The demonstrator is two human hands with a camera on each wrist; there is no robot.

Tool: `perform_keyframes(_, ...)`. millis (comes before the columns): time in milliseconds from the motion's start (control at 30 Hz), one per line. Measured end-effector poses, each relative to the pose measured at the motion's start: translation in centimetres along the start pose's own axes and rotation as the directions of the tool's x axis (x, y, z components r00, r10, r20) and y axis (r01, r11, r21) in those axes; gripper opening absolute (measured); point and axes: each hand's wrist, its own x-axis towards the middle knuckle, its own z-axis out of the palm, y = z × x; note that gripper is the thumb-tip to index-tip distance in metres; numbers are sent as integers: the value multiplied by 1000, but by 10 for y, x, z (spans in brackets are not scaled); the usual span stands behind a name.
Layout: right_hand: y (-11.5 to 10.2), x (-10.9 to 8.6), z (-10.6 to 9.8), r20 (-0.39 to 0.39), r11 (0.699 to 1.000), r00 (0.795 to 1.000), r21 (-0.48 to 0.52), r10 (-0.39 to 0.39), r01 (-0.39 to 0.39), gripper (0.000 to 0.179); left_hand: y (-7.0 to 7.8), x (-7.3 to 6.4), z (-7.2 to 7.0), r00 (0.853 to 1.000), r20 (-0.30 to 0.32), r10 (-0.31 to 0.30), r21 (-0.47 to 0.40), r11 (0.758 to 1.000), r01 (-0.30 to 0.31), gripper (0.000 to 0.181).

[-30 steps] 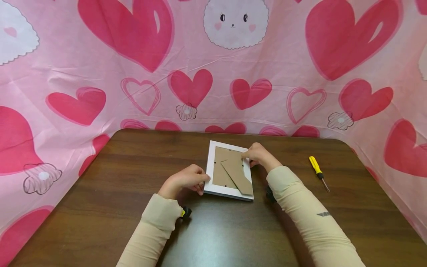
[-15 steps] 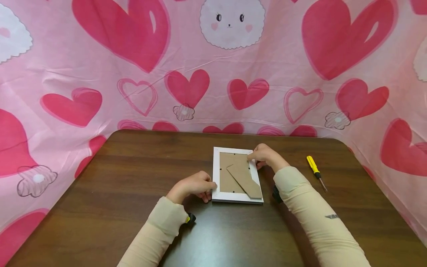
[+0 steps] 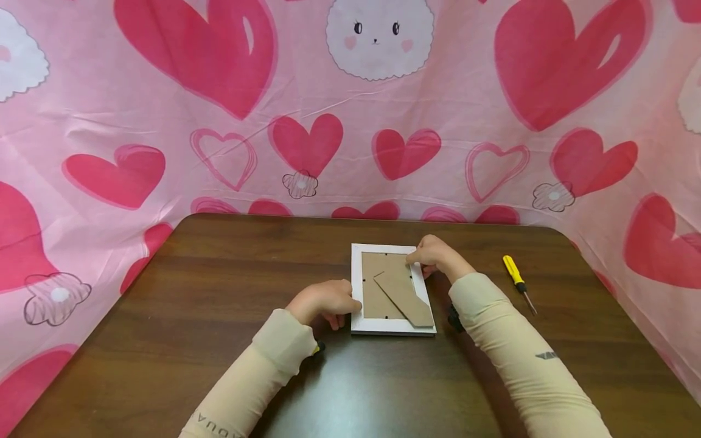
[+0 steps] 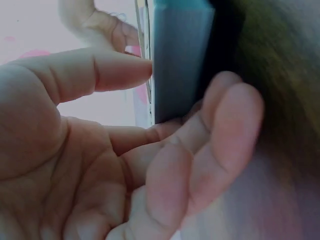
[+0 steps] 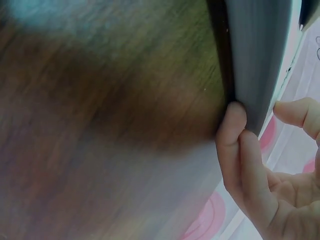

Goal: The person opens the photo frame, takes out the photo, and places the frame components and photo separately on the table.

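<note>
A white picture frame [image 3: 357, 292] faces down on the table, its brown cardboard back [image 3: 378, 298] up. A folded cardboard stand leg [image 3: 408, 301] slants across that back. My left hand [image 3: 324, 299] holds the frame's left side near the front corner; in the left wrist view the thumb [image 4: 122, 72] touches the frame's edge, with loosely curled fingers beside the side wall. At the far right side my right hand [image 3: 435, 254] pinches the frame, thumb on the back and fingertips [image 5: 235, 117] at the lower edge. The frame's front is hidden.
A screwdriver [image 3: 517, 280] with a yellow and black handle lies to the right on the brown wooden table [image 3: 230, 292]. A pink cloth [image 3: 350, 97] with hearts hangs behind the table and along its sides.
The picture frame has shifted right and toward me and turned to sit squarer, lowering at its near edge. Both hands moved along with it. The screwdriver stays put.
</note>
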Motion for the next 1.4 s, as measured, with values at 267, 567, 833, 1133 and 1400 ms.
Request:
perform_keyframes(267,-4,0,3,-27,996,999,-93,-20,18,28,2,9,-2,998,35,-49,33,998,48,25)
perform_keyframes(567,-5,-1,5,-41,990,999,-140,-19,13,27,-3,12,-5,997,57,-48,-51,997,51,32)
perform_keyframes(833,9,-6,-10,2,997,1000,76,-30,29,16,-10,12,-5,994,-105,-42,-65,997,36,23)
perform_keyframes(1133,46,-16,-78,-384,999,923,0,-39,43,34,-12,7,-16,960,-275,-44,-285,958,-38,19)
perform_keyframes(1400,83,-38,-124,-449,960,893,-257,-19,-109,60,-12,-4,-8,975,-213,-71,-457,889,-35,22)
